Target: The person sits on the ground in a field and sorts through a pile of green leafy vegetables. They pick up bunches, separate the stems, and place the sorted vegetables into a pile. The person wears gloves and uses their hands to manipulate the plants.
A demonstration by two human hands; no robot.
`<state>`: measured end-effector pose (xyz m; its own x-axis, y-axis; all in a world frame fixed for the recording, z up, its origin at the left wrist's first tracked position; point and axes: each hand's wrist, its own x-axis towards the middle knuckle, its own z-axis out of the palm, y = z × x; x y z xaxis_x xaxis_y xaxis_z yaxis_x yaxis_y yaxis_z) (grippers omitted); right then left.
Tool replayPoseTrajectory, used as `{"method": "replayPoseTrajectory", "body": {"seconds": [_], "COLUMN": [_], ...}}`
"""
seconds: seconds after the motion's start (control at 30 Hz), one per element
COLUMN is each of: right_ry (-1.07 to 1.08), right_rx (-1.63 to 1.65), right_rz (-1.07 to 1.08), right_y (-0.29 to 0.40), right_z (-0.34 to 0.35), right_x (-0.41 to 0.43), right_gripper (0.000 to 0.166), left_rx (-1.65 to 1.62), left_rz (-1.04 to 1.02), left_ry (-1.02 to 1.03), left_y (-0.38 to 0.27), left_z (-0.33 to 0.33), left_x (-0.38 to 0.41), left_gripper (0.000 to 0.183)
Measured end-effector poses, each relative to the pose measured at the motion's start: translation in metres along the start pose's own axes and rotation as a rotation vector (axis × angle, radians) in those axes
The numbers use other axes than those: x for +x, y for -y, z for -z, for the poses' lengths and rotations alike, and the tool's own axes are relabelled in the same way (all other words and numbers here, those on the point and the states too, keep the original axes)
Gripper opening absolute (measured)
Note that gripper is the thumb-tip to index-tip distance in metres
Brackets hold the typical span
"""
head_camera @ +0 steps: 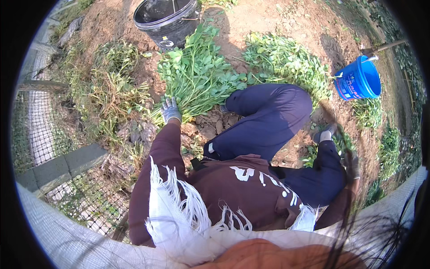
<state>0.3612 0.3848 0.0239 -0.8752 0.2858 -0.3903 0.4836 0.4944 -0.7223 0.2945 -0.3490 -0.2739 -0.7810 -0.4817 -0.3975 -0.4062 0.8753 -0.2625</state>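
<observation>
My left hand (171, 110), in a grey glove, lies on the stem ends of a pile of leafy green plants (201, 70); whether its fingers are closed on any stems is hard to tell. Over at the right, beside my bent leg, my right hand (352, 166) is gloved too and blurred behind strands of hair. Near it grow low green plants (344, 143); what it holds, if anything, cannot be made out. Another heap of cut or pulled green plants (285, 60) lies beyond my raised knee.
A black plastic bucket (168, 32) stands beyond the pile, and a blue bucket (349, 80) is at the right, near a wooden handle (391, 44). Drier, yellowish plants (114, 87) lie on the left. Black netting (40, 124) and a grey beam (63, 166) edge the left side.
</observation>
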Motion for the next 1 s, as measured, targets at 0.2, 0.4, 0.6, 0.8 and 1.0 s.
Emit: {"method": "replayPoseTrajectory", "body": {"seconds": [0.2,0.4,0.6,0.8,1.0], "right_ry": [0.051,0.048,-0.048,0.022,-0.011], "right_rx": [0.07,-0.086,-0.079,-0.265,-0.502], "right_rz": [-0.015,0.079,0.269,0.437,0.334], "right_y": [-0.009,-0.007,-0.007,0.052,0.091], "right_z": [0.006,-0.001,0.007,0.005,-0.019], "right_x": [0.015,-0.004,-0.007,0.016,0.116], "right_gripper": [0.028,0.021,0.026,0.026,0.026], "left_rx": [0.246,0.365,-0.949,-0.96,-0.327], "left_rz": [-0.144,-0.509,-1.144,-1.547,-1.425], "left_ry": [0.261,0.286,0.079,0.216,0.237], "left_y": [0.004,-0.081,-0.22,-0.311,-0.368], "left_z": [0.068,0.206,0.401,0.447,0.351], "left_x": [0.007,0.035,-0.096,-0.19,-0.084], "left_gripper": [0.094,0.073,0.047,0.045,0.054]}}
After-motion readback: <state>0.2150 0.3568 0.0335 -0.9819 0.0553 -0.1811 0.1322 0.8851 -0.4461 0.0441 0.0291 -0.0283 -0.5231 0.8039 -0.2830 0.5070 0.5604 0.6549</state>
